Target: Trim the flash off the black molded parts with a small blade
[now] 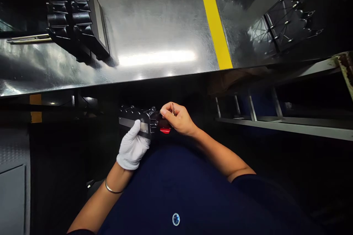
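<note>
Toward nine o'clock from mid-view, off the steel bench point(154, 22): black moulded part point(129, 122), clasped by gloved left hand point(131, 151). Bare right hand point(180, 120) pinches slim metal piece point(173, 109) near pronged end. Best: firm brace, light fingertip control. Long axis nine-to-three, pronged end three-ward, dipping slightly.

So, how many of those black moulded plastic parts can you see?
4: one black part at the left of the shiny metal bench, its neighbour, a third part in the white-gloved left hand, a fourth part right of the yellow stripe. Shadows may hide more.
</note>
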